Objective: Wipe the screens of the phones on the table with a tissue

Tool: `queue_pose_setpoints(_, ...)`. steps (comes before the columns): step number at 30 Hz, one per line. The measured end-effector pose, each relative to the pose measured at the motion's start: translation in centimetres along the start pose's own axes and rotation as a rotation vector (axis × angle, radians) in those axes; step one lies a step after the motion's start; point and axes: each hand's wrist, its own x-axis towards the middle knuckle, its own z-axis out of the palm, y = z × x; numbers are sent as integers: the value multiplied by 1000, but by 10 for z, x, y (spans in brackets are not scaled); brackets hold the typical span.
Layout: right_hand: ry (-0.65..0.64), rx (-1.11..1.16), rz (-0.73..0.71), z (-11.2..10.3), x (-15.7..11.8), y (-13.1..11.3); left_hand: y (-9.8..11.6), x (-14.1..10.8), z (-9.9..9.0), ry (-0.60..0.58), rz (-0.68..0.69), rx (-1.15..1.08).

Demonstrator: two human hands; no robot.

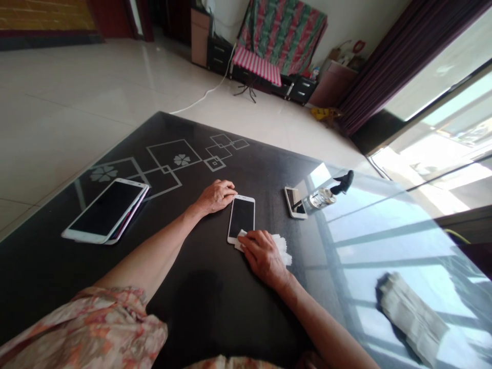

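Note:
A white smartphone (242, 215) with a dark screen lies face up on the black table in front of me. My left hand (217, 197) rests on the table with its fingers curled, the fingertips holding the phone's upper left corner. In my right hand (264, 256) is a crumpled white tissue (283, 250), pressed against the phone's lower end. The tissue spreads out beyond the right side of the hand, and the fingers hide part of it. Farther right lies a smaller white smartphone (295, 203), apart from both hands.
Several larger phones or tablets lie stacked, a white one (107, 211) on top, at the table's left. A clear bottle with a black spray head (323, 197) lies beside the small phone. A packet of tissues (413, 312) sits at right. The glossy table (184, 307) reflects window light.

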Motion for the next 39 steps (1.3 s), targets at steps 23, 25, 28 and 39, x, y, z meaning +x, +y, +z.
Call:
queue_pose_setpoints(23,301,-39,57,19,0,16,64,-100,-9,112,-96,-8)
queue_pose_setpoints(25,300,-51,52,18,-1,15,67,-104,-7,100,-52,8)
queue_pose_setpoints(28,283,-63,31,17,-2,13,69,-105,-4,95,2,21)
queue_pose_setpoints(39,322,-10,35,18,2,18,64,-92,0,73,10,110)
